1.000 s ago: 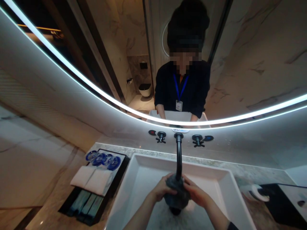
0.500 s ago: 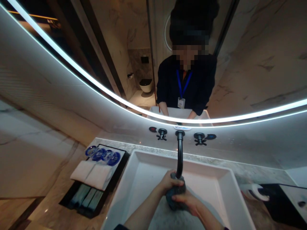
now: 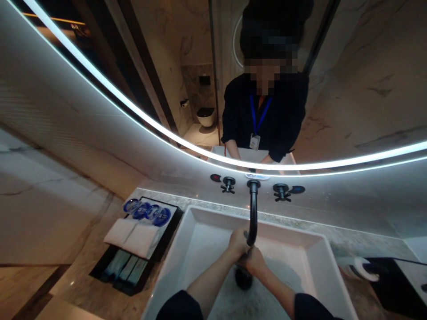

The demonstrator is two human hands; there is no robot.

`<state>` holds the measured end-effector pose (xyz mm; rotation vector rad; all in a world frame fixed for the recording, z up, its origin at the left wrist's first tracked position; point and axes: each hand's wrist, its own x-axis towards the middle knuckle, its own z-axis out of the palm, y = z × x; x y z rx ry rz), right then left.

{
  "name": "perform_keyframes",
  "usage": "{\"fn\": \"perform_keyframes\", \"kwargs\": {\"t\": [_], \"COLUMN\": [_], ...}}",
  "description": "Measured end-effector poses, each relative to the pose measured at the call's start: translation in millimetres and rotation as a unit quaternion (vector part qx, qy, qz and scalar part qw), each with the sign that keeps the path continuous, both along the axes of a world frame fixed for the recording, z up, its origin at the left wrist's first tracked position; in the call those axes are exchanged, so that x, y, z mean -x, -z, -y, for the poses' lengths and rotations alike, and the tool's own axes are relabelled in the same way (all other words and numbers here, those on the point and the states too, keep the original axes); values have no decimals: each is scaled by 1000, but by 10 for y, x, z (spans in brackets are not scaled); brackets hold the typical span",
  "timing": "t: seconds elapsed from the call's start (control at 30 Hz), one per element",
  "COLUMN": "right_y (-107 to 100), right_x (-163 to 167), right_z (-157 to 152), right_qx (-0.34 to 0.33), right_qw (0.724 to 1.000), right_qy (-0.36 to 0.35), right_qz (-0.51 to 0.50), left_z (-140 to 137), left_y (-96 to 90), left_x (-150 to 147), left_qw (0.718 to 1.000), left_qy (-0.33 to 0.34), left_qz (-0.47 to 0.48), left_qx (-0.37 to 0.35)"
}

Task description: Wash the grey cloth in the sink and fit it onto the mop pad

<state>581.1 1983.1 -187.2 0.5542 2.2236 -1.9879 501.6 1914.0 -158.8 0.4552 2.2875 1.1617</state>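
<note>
Cloth (image 3: 246, 256) — mostly hidden — clamped between left hand (image 3: 238, 242) and right hand (image 3: 255, 262).

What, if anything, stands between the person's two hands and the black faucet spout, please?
Nothing visible does: the left hand and right hand are right at the lower end of the black faucet spout, though anything between the palms is mostly hidden.

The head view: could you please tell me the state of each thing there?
Spout, pointing down; water flow unclear
Left hand, closed near the spout's tip
Right hand, closed beside the left
Dark cloth, in the hands, mostly hidden
Tap handles, on or off unclear
White towels, folded
Mirror light, lit
Reflected toilet lid, down
</note>
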Motion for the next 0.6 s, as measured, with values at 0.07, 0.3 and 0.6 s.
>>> {"fn": "perform_keyframes", "kwargs": {"t": [0.07, 0.3, 0.6], "right_y": [2, 15, -180], "right_x": [-27, -60, -287], "right_z": [-14, -138, -561], "right_qx": [-43, -138, 16], "right_qw": [999, 990, 1000], "right_qy": [8, 9, 4], "right_qz": [6, -4, -24], "left_z": [-1, 32, 75], "left_y": [-22, -128, -184], "left_x": [-15, -55, -129], "left_qw": [1000, 996, 965], "left_qy": [14, 44, 104], "left_qz": [-25, -83, 39], "left_qx": [11, -11, -237]}}
